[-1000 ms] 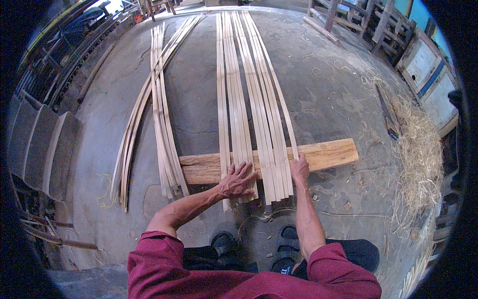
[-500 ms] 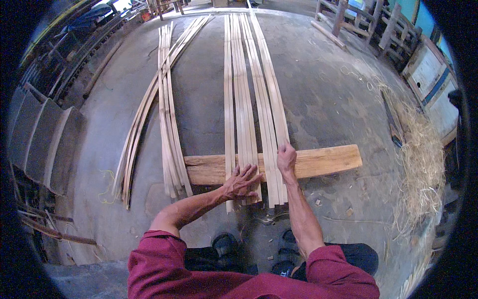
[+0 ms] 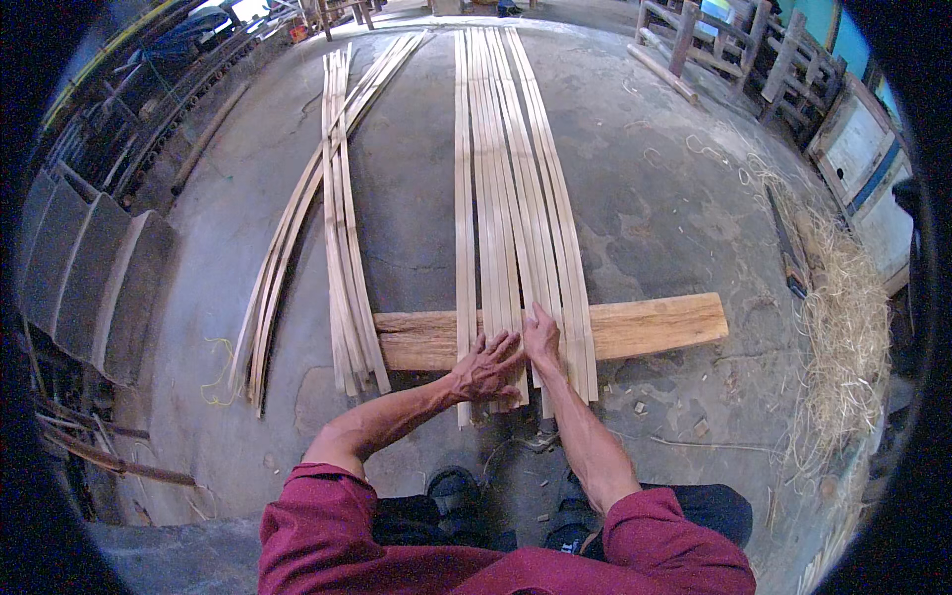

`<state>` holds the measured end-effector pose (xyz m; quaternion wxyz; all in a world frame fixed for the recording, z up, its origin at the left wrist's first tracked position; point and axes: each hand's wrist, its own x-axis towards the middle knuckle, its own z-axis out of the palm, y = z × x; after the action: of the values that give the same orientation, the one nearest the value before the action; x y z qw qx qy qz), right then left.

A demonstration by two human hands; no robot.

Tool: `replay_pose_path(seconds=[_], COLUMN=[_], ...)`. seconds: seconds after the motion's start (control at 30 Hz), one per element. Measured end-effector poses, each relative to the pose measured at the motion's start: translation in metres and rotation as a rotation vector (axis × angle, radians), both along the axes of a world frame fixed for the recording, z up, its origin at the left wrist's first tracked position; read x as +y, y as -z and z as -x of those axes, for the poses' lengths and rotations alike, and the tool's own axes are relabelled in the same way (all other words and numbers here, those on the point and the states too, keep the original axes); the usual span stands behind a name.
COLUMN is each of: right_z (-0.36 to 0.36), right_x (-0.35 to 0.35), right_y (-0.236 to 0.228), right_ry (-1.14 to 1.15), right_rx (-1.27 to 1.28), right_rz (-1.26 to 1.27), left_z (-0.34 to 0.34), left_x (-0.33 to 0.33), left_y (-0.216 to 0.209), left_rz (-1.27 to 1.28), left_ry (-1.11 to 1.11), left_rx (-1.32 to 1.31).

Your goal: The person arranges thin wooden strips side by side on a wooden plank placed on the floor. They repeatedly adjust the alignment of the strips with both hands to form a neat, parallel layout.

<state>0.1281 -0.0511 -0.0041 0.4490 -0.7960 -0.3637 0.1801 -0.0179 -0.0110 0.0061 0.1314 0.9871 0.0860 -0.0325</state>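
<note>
Long, pale bamboo strips (image 3: 496, 178) lie side by side on the floor, running away from me. Their near ends rest across a flat wooden plank (image 3: 656, 327). My left hand (image 3: 486, 370) lies on the strips near these ends, palm down with fingers spread. Just right of it, my right hand (image 3: 542, 339) is closed, thumb and fingers pinching a bamboo strip in the middle of the row. The fingertips are partly hidden. Narrow gaps show between some strips.
To the left, two more bundles of strips (image 3: 342, 248) cross each other at their far part. A heap of fine shavings (image 3: 843, 337) lies at the right, beside a saw-like tool (image 3: 788, 248). Concrete steps (image 3: 129, 288) stand at the left; wooden racks (image 3: 729, 45) at the far right.
My right hand has moved left, from the right-hand strips to the middle of the row. The strips there have shifted, and their spacing differs. My left hand stays spread on the strips.
</note>
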Motion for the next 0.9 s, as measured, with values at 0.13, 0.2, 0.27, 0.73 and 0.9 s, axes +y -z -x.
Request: replay_pose_path(seconds=[0.13,0.2,0.27,0.73,0.9], right_z=[0.004,0.005,0.004,-0.001,0.003], right_x=[-0.018,-0.022,-0.026,-0.035,-0.028], right_y=[-0.01,-0.016,-0.021,-0.022,0.004], right_ry=[-0.089,-0.138,-0.184,-0.201,-0.111], right_rx=[0.094,0.035,-0.017,-0.145,-0.062], right_rz=[0.205,0.272,0.382,0.425,0.102], left_z=[-0.001,-0.002,-0.002,-0.003,-0.002], left_x=[0.002,0.003,0.003,0.002,0.002], left_y=[0.003,0.003,0.002,-0.003,0.002], left_rz=[0.07,0.052,0.047,0.04,0.062], left_ry=[-0.032,-0.038,-0.039,-0.035,-0.042], left_rx=[0.021,0.025,0.032,0.05,0.013])
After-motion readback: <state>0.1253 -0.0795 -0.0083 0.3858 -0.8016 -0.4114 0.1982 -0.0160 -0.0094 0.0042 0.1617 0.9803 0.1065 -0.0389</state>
